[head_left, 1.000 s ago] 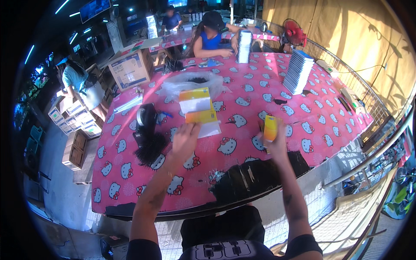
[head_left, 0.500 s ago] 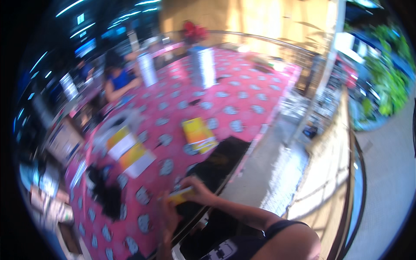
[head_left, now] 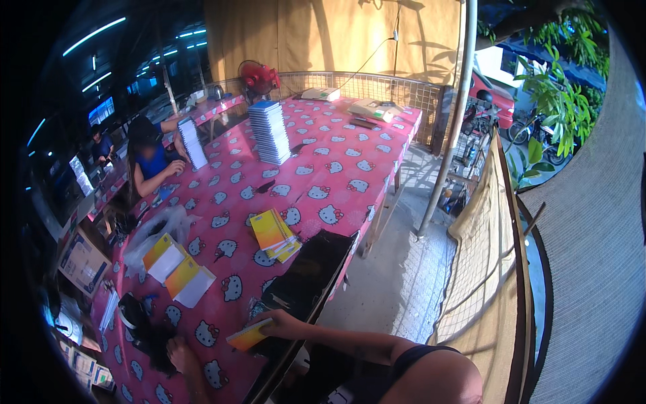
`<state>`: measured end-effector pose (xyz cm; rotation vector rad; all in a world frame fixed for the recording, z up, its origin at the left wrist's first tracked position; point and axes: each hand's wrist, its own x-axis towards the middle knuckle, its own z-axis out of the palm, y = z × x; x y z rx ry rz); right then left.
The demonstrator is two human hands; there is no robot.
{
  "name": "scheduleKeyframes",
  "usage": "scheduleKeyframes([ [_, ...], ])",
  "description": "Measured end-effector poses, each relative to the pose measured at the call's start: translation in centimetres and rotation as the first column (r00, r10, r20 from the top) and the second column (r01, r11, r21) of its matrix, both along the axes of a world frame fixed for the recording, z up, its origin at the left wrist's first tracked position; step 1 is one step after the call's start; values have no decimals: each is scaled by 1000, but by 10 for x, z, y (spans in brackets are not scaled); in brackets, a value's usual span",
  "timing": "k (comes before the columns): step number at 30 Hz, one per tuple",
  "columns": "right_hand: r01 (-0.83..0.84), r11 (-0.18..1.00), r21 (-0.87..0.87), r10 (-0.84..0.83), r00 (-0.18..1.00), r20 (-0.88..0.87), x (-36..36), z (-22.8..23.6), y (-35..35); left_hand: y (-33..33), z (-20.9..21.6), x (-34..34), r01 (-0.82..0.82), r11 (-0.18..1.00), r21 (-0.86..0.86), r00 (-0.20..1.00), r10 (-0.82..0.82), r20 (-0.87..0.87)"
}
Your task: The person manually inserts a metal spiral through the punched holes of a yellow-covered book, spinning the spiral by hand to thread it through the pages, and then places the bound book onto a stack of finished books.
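My right hand (head_left: 288,325) is closed on a thin booklet (head_left: 246,336) with a yellow-orange cover, held at the near table edge. It is above a shiny black sheet or board (head_left: 313,271) that lies along that edge. My left hand (head_left: 180,355) is farther left, low over the table, beside a dark shaggy bundle (head_left: 153,341). Its fingers are partly hidden, so whether they grip the bundle cannot be made out. Ahead, a small pile of yellow booklets (head_left: 272,231) lies fanned out. To the left are more yellow-and-white booklets (head_left: 190,281), overlapping in a row.
A pink patterned cloth (head_left: 232,289) covers the long table. A tall stack of notebooks (head_left: 268,135) stands farther back, another stack (head_left: 192,145) beside a seated person in blue (head_left: 153,165). Clear plastic (head_left: 161,225) lies at left, cartons (head_left: 82,262) beyond. A red fan (head_left: 258,79) stands behind.
My left hand has left the booklet and moved left to the dark bundle. My right hand still holds the booklet, slightly lower and farther left. The view has turned and sharpened.
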<state>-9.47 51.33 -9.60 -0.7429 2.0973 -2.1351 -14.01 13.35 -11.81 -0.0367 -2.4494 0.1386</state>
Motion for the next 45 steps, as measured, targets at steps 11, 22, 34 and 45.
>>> scheduleKeyframes([
  [11,-53,998,15,51,988,145,10,21,13,109,89,65,250,541,803,967,-182,-178],
  [22,-76,981,178,50,988,146,9,33,0,137,111,114,112,149,982,938,-342,-55],
  [34,-61,982,176,42,993,112,6,27,-4,126,74,111,385,500,776,872,-473,-127],
  [45,-99,980,170,78,989,127,6,26,-1,123,75,97,306,525,794,877,-480,-21],
])
